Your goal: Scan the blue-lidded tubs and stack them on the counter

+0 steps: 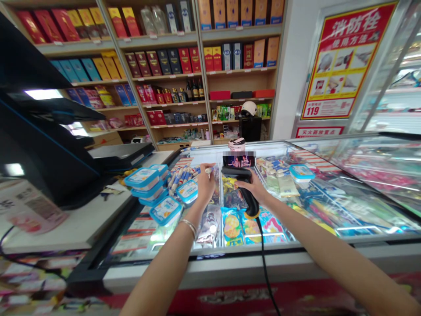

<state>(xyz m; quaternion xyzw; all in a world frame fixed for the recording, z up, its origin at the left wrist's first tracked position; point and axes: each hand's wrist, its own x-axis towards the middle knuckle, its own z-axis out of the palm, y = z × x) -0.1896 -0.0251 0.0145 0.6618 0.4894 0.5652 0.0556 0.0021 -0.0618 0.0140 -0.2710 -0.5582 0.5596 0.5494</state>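
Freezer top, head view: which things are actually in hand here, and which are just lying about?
In hand:
right hand gripping barcode scanner
left hand on a blue-lidded tub
stacked tubs

Lying about:
lone tub on freezer lid
phone
shelf boxes

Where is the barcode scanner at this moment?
In the head view, the barcode scanner is near centre, gripped in the right hand above the freezer lid, just right of the left hand.

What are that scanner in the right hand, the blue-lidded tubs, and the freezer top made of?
Scanner: matte black plastic, it seems, with a yellow base and a cable.
Tubs: probably thin glossy plastic with printed film lids.
Freezer top: clear glass or acrylic; reflections show and the goods are visible beneath.
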